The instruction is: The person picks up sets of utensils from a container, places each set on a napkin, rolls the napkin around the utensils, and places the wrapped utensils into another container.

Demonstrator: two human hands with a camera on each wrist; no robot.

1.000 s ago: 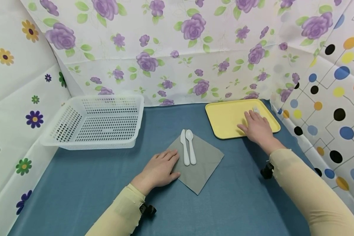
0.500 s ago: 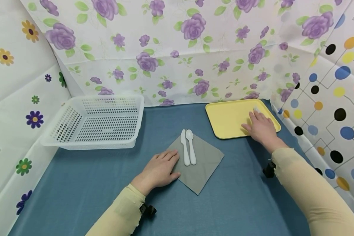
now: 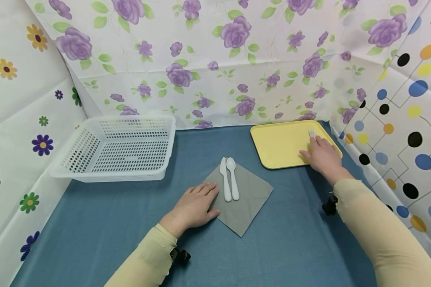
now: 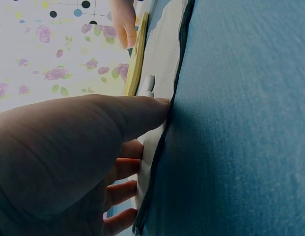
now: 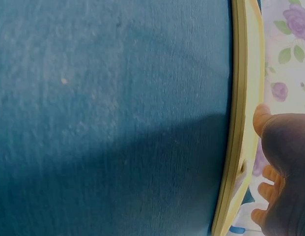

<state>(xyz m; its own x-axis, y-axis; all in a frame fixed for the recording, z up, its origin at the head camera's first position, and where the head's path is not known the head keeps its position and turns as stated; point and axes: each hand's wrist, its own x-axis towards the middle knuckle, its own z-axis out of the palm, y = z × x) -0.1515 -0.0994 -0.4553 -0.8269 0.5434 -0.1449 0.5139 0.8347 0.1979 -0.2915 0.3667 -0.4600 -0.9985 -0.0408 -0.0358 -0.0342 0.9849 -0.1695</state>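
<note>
A folded grey napkin [image 3: 251, 199] lies cornerwise on the blue cloth. On it, side by side, are a white knife [image 3: 225, 181] and a white spoon [image 3: 232, 177]. My left hand [image 3: 191, 207] rests on the napkin's left corner, fingers spread, the thumb [image 4: 152, 109] at its edge. Over the right part of a yellow tray [image 3: 276, 143] is my right hand [image 3: 325, 157], its fingers loosely bent. The pale tines of a fork [image 3: 311, 134] show just past those fingertips; the hand hides the fork's handle. Whether the fingers touch the fork I cannot tell.
A white perforated plastic basket [image 3: 129, 155] stands at the back left. Flowered sheets [image 3: 208, 48] hang behind and to the left, and a dotted sheet [image 3: 398, 139] borders the right side, close to the tray.
My right hand has shifted slightly right over the tray, near the fork. The left hand, napkin, knife and spoon have kept their places.
</note>
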